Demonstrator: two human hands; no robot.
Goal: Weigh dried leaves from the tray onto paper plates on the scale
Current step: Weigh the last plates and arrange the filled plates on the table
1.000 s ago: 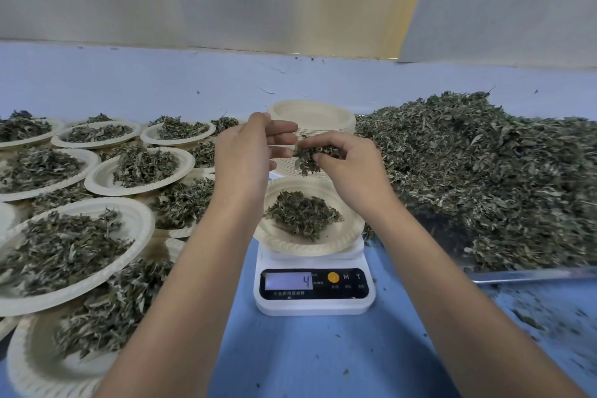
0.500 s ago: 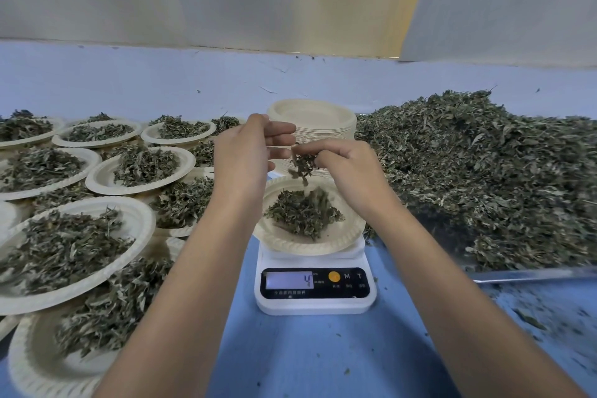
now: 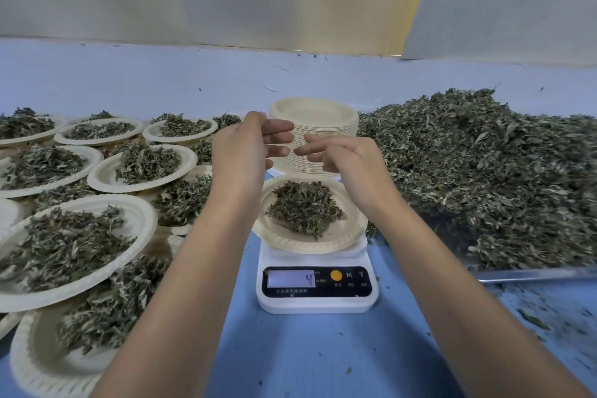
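Right hand (image 3: 349, 158) now empty, fingers relaxed, left hand (image 3: 245, 152) spread, leaves (image 3: 305, 208) dropped on plate (image 3: 290, 241)

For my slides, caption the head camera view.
Left hand and right hand hover open above leaf-filled paper plate on scale.

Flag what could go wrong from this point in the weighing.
1. The loaded plate overhangs the scale, and the left hand and right hand hover just above it, both empty. A brush against the rim could tip it or skew the reading.
2. The filled plates at left overlap, some resting on others' leaves, close beside the left forearm. A bump might spill them.
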